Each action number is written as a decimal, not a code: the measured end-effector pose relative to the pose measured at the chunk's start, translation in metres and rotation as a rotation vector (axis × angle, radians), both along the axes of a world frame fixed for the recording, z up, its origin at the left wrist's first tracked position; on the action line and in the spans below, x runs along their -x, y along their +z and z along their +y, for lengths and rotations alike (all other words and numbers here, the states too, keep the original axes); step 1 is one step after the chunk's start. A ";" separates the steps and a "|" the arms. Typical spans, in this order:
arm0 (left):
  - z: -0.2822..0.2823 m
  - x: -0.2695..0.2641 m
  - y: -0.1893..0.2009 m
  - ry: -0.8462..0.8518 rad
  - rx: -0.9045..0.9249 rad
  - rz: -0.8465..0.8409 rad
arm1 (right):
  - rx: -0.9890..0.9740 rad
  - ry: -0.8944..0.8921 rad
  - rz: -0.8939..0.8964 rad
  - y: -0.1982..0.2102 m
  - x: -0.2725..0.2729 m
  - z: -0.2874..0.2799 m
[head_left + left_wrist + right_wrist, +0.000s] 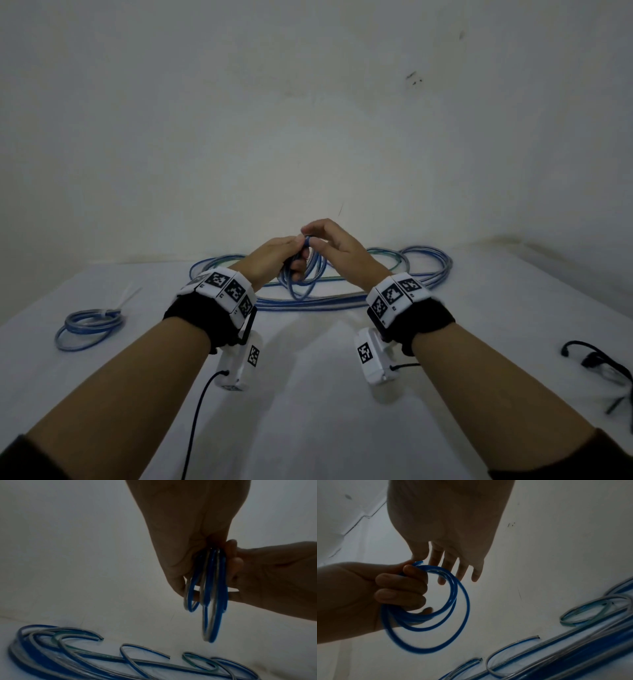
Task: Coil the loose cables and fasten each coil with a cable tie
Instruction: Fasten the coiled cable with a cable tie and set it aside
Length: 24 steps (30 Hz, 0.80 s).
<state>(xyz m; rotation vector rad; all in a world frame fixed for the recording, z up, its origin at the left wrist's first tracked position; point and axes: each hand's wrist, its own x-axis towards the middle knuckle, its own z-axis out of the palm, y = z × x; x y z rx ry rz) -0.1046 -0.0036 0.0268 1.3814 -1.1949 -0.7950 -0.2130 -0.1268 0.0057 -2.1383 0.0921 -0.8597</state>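
Observation:
My left hand holds up a small coil of blue cable above the white table, its fingers curled through the loops. In the right wrist view those left fingers wrap the coil. My right hand meets it from the right, with thumb and forefinger pinching the cable end at the coil's top and the other fingers hanging straight. The left wrist view shows the coil edge-on between my left hand and right hand. Several loose blue and clear cables lie on the table behind my hands.
A finished blue coil with a white cable tie lies at the table's left. A black cord sits at the right edge. A pale wall stands close behind the loose cables.

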 end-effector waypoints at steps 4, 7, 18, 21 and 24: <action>-0.007 0.016 0.001 -0.017 -0.027 -0.009 | -0.106 0.004 -0.021 -0.002 0.014 -0.002; -0.015 0.025 0.001 -0.027 -0.037 -0.034 | -0.132 -0.014 -0.032 -0.003 0.028 -0.004; -0.063 0.073 -0.008 -0.127 -0.007 -0.080 | -0.258 -0.217 -0.119 -0.001 0.097 -0.033; -0.077 0.094 -0.009 -0.185 -0.049 -0.097 | -0.270 -0.301 -0.120 -0.005 0.121 -0.042; -0.093 0.120 -0.011 -0.213 -0.017 -0.016 | -0.303 -0.350 -0.124 -0.005 0.145 -0.049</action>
